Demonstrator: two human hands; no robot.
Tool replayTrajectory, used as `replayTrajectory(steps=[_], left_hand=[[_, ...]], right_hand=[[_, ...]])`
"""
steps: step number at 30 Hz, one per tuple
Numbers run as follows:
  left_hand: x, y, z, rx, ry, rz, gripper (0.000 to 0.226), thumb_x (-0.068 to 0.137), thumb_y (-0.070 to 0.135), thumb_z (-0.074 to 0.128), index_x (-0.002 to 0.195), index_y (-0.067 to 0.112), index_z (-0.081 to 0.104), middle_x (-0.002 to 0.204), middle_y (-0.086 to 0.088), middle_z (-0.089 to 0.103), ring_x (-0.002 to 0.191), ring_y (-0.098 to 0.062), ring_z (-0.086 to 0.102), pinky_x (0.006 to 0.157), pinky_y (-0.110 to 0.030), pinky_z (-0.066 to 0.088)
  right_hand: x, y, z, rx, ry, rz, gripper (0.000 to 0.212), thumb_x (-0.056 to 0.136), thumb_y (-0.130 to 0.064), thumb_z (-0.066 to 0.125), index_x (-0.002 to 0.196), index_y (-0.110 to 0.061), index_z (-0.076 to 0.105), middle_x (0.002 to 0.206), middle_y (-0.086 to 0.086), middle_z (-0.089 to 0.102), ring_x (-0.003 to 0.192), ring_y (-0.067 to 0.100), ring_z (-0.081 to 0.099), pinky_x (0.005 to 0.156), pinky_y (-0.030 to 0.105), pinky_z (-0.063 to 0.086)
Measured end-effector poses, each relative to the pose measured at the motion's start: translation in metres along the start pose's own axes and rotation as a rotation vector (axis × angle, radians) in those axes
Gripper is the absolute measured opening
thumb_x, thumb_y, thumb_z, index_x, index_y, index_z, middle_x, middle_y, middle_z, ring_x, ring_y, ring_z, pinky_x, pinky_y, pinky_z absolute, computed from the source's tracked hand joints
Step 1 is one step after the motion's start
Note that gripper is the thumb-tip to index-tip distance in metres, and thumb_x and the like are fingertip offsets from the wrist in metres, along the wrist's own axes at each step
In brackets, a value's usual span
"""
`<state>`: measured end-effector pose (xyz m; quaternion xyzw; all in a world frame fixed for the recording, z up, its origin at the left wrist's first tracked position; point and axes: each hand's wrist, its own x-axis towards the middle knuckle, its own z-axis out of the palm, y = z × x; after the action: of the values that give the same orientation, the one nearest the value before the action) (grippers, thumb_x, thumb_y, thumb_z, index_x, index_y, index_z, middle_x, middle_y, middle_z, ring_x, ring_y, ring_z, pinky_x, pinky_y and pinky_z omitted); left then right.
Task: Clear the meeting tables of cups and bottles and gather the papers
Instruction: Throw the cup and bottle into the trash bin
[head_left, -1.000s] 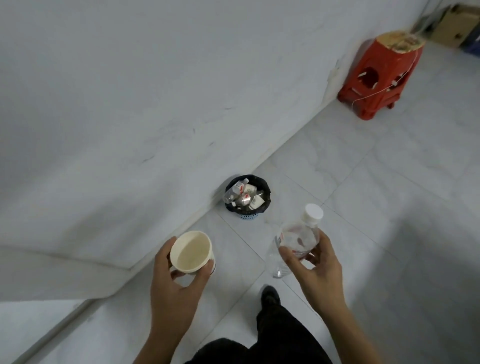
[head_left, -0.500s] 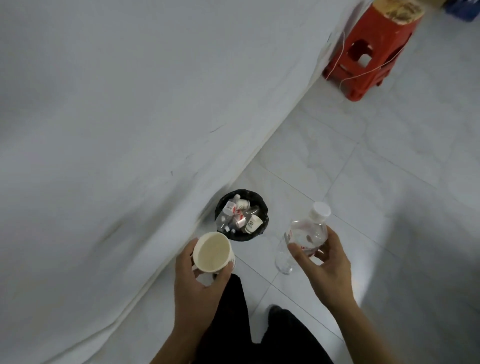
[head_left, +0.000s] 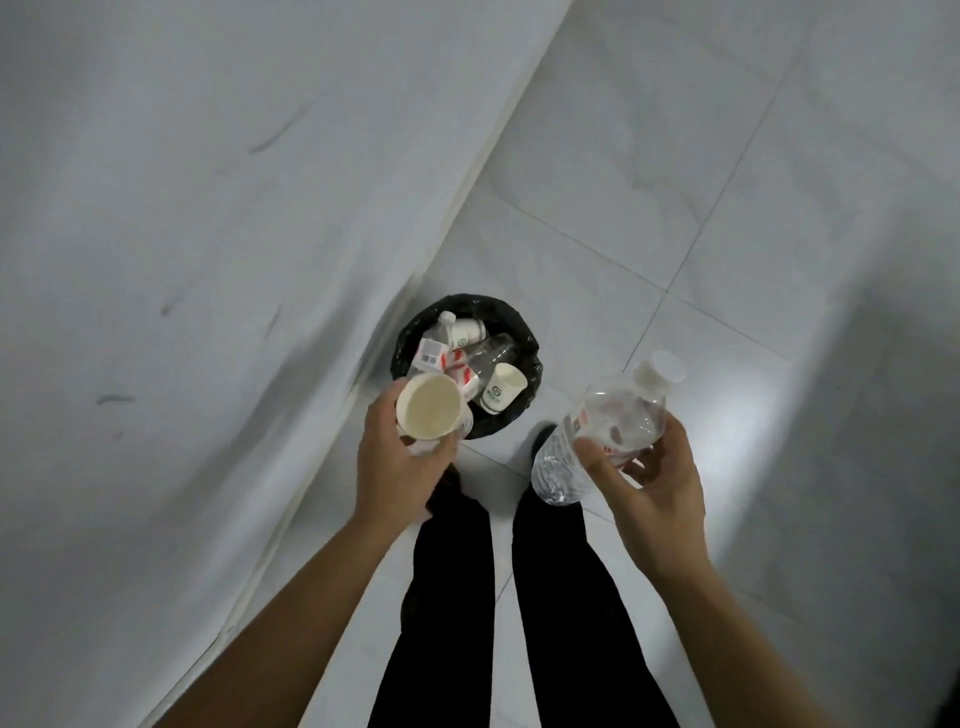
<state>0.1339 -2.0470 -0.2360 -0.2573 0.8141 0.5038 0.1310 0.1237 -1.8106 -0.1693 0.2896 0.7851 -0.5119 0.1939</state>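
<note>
My left hand (head_left: 397, 470) grips a white paper cup (head_left: 430, 407), its mouth facing up, just over the near rim of a small bin lined with a black bag (head_left: 511, 317). The bin stands on the floor against the wall and holds several cups and plastic bottles. My right hand (head_left: 652, 480) holds a clear plastic bottle (head_left: 602, 431) with a white cap, tilted, to the right of the bin and a little nearer to me.
A white wall (head_left: 208, 234) runs along the left, meeting the pale tiled floor (head_left: 701, 208) beside the bin. My legs in black trousers (head_left: 519, 597) stand right behind the bin.
I have stepped closer and the bin now lies right below my hands. The cup has moved over the bin's near rim. The red stool has left the view.
</note>
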Motion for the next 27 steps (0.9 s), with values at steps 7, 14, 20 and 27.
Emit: replayTrajectory(steps=[7, 14, 20, 27], left_hand=[[0.134, -0.067, 0.127, 0.100, -0.108, -0.005, 0.076, 0.072, 0.041, 0.083, 0.138, 0.023, 0.051, 0.128, 0.008, 0.058, 0.115, -0.017, 0.059, 0.093, -0.036, 0.053], [0.194, -0.129, 0.208, 0.455, -0.380, -0.044, 0.073, 0.072, 0.042, 0.082, 0.136, 0.019, 0.054, 0.130, -0.008, 0.060, 0.121, -0.027, 0.056, 0.098, -0.034, 0.043], [0.197, -0.141, 0.228, 0.625, -0.514, -0.026, 0.074, 0.072, 0.048, 0.081, 0.136, 0.020, 0.056, 0.133, -0.012, 0.056, 0.120, -0.029, 0.054, 0.093, -0.034, 0.042], [0.169, -0.142, 0.168, 0.600, -0.280, 0.096, 0.094, 0.077, 0.069, 0.063, 0.150, 0.017, 0.034, 0.154, -0.018, 0.031, 0.143, -0.037, 0.027, 0.113, -0.053, 0.028]], right_hand=[[0.081, 0.107, 0.027, 0.017, 0.030, 0.155, 0.064, 0.079, -0.035, 0.083, 0.134, -0.031, 0.049, 0.116, -0.016, 0.068, 0.104, 0.005, 0.069, 0.087, 0.027, 0.056], [0.127, 0.161, 0.029, -0.013, 0.015, 0.238, 0.061, 0.080, -0.036, 0.081, 0.132, -0.026, 0.052, 0.115, -0.013, 0.069, 0.097, 0.001, 0.070, 0.078, 0.017, 0.057], [0.161, 0.169, 0.038, -0.067, 0.016, 0.239, 0.063, 0.080, -0.042, 0.081, 0.134, -0.027, 0.051, 0.119, -0.014, 0.067, 0.099, -0.005, 0.066, 0.077, 0.010, 0.054], [0.193, 0.139, 0.070, -0.154, -0.047, 0.190, 0.062, 0.080, -0.052, 0.077, 0.131, -0.030, 0.050, 0.122, -0.006, 0.062, 0.105, 0.007, 0.065, 0.080, 0.019, 0.051]])
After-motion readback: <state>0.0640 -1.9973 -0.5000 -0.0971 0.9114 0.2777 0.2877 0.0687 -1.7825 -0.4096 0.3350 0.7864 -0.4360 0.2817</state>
